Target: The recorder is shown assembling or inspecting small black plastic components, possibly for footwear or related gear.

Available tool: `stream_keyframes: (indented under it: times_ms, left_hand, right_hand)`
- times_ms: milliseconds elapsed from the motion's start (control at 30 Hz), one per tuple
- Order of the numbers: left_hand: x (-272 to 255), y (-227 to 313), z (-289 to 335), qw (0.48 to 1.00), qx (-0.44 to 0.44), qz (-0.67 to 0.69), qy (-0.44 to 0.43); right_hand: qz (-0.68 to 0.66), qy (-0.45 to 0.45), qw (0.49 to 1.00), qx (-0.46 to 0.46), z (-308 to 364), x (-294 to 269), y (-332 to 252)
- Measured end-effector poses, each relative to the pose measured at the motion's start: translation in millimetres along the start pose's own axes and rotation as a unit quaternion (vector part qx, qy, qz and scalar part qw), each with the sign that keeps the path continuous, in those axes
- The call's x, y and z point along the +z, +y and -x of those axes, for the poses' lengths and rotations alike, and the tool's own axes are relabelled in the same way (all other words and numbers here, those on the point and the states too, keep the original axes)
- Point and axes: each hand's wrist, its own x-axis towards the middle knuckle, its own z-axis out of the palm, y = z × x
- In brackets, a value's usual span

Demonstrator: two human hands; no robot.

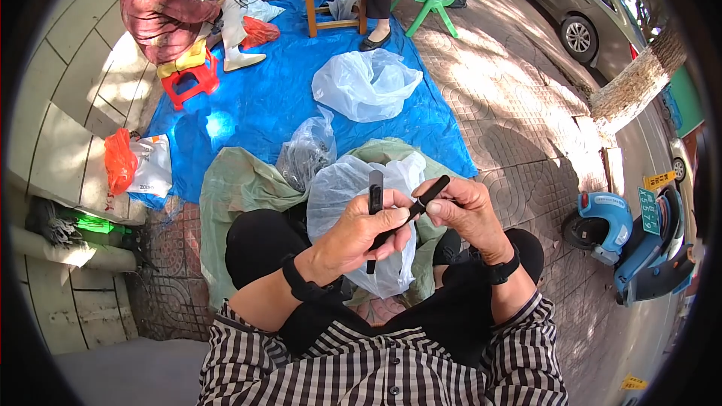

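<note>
My left hand (pixel 359 231) is closed around a narrow black flat piece (pixel 376 186) that stands upright past the fingers, its lower end showing beneath the hand. A second long black piece (pixel 432 192) slants between the two hands. My left thumb presses on its lower part, and my right hand (pixel 468 209) pinches it near the upper end. The exact kind of these pieces cannot be made out. Below the hands, a translucent plastic bag (pixel 331 188) lies between my knees on a green woven sack (pixel 237 180).
A blue tarp (pixel 248 116) spreads ahead, bearing a clear bag (pixel 365 86) and a bag of dark items (pixel 310 152). Two people sit at its far end, near a wooden stool (pixel 335 0). An orange bag (pixel 120 162) lies left; a blue scooter (pixel 605 222) stands right.
</note>
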Motion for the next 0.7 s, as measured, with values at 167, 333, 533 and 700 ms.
stream_keyframes:
  times_ms: [167,333,533,700]
  left_hand:
    - [1,4,2,0.999,0.007,-0.039,0.022]
    - [3,1,0,0.999,0.007,-0.032,-0.001]
    - [-1,-1,-4,1.0,0.008,-0.028,-0.011]
    - [2,-3,-2,0.999,0.021,-0.037,-0.004]
  right_hand:
    - [-0.026,0.005,1.0,0.01,3,8,0]
    - [-0.051,-0.021,0.998,-0.015,3,11,1]
    - [-0.073,-0.053,0.996,0.017,2,11,-1]
    - [-0.083,-0.058,0.995,0.004,1,13,4]
